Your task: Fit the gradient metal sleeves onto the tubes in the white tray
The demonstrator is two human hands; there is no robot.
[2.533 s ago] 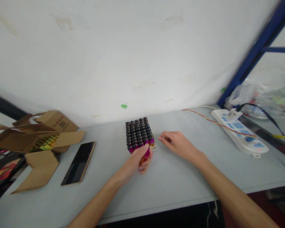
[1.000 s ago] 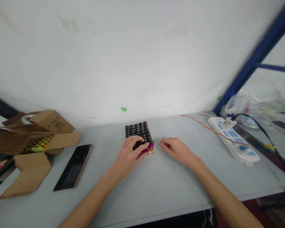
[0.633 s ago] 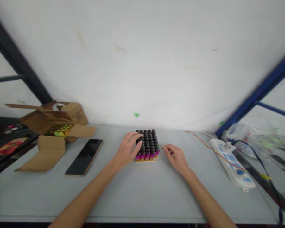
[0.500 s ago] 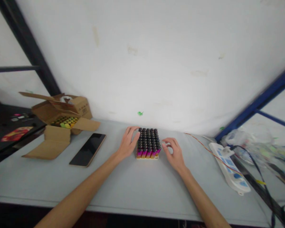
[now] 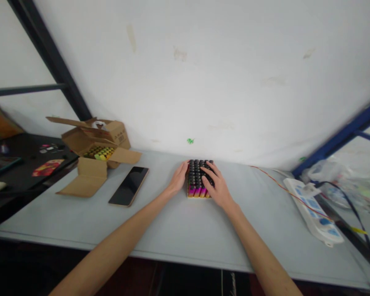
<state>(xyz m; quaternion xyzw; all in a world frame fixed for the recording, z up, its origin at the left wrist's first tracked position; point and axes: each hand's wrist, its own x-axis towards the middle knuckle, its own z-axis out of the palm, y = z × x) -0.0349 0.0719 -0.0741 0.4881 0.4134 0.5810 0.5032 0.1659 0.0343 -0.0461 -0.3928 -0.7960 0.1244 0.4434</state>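
Note:
A block of upright lighters stands in tight rows on the table, with black tops and purple-to-orange bodies in a low pale tray. Against its left side lies my left hand, fingers stretched out towards the far corner and not wrapped round anything visible. My right hand rests over the right part of the black tops. Its fingers are spread, and they cover several of the lighters there.
Left on the grey table lies a dark phone. Behind it stands an open cardboard box of yellowish items with dark tops. A white power strip with wires and clear plastic bags are at the right. A white wall rises behind.
My right hand has moved from beside the block onto the lighter tops. My left hand has shifted off the top edge to the left side. The view has turned slightly left.

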